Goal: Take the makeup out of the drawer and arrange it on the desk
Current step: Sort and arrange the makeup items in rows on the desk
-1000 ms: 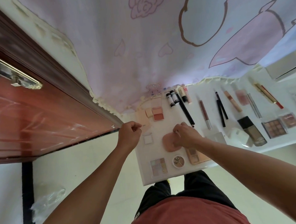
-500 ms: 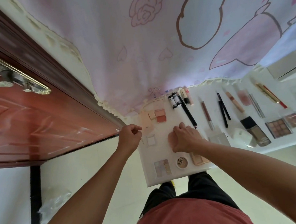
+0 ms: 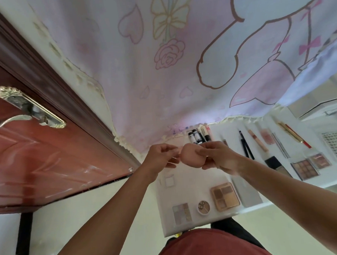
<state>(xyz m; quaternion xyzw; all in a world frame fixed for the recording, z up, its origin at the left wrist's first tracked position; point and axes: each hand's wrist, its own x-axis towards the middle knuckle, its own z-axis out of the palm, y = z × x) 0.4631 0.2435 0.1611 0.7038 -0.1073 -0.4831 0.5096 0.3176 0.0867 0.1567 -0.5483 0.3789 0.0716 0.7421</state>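
Puff (image 3: 190,155) | held in right hand (image 3: 218,158) | left hand (image 3: 161,157) at its edge

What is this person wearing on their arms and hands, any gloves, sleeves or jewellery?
Nothing shows on them. The left hand and right hand are bare, without gloves or visible rings. Both forearms are uncovered to the picture's edge: no sleeve, watch or bracelet. Below is a brick-red top over dark trousers.
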